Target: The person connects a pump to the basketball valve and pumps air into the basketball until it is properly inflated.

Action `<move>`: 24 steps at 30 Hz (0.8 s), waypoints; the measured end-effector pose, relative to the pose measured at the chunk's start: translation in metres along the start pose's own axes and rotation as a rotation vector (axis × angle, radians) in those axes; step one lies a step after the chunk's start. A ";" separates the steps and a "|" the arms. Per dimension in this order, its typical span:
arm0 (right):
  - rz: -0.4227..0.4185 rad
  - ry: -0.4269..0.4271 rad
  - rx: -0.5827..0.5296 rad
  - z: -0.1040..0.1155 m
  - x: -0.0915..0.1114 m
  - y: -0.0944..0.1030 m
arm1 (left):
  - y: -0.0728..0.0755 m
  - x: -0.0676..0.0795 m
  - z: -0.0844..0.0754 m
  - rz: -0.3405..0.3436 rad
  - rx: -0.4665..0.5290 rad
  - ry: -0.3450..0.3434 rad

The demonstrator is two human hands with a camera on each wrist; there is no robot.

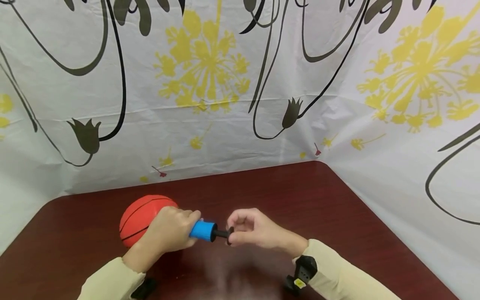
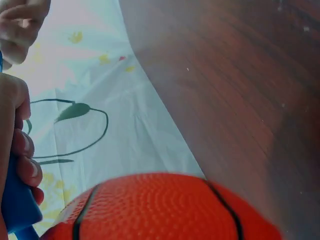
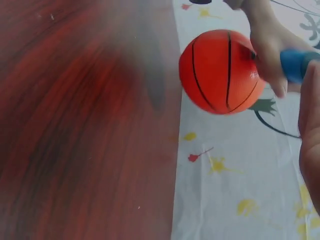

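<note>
A small orange-red basketball (image 1: 139,218) with black seams sits at the left of the table, partly covered by my left hand (image 1: 170,229). That hand wraps its fingers round the blue barrel of a hand pump (image 1: 203,231), which points toward the ball. In the right wrist view, the pump's black tip (image 3: 253,56) meets the ball's side. My right hand (image 1: 258,229) holds the black T-shaped handle (image 1: 230,236) between thumb and curled fingers, with part of the black rod showing out of the barrel. The left wrist view shows the ball close up, below the gripping fingers (image 2: 25,150).
The dark red-brown tabletop (image 1: 240,187) has rounded back corners. Behind and beside it hangs a white sheet (image 1: 225,154) printed with yellow and dark plants. A black device (image 1: 305,266) is strapped to my right wrist.
</note>
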State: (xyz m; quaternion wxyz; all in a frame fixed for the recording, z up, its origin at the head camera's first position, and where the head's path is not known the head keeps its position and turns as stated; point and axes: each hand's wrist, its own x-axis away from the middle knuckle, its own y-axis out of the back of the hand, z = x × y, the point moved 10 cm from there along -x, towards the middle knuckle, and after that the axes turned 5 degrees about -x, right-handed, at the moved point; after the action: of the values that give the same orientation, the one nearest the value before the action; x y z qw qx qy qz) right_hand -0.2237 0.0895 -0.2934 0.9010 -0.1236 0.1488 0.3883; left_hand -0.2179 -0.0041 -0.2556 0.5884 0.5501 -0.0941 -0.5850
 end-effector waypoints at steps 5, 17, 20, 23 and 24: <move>0.030 -0.020 -0.113 0.009 0.022 0.015 | 0.009 0.011 0.013 -0.049 0.010 0.020; 0.046 0.041 -0.072 -0.003 0.004 0.007 | -0.005 -0.007 -0.002 0.047 0.002 0.068; 0.042 0.019 -0.068 -0.005 0.002 0.004 | -0.009 -0.010 -0.006 0.056 0.009 0.038; 0.042 0.014 -0.062 0.000 0.008 0.008 | -0.009 -0.008 -0.003 0.054 0.015 0.026; 0.044 0.015 -0.072 0.004 0.012 0.011 | -0.008 -0.006 0.000 0.054 0.015 0.031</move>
State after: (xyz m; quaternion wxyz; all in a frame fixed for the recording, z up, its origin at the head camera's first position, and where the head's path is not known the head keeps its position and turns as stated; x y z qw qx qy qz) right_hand -0.2231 0.1057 -0.2955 0.8861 -0.1554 0.1442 0.4121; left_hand -0.2244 0.0031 -0.2587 0.6014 0.5606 -0.1042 -0.5596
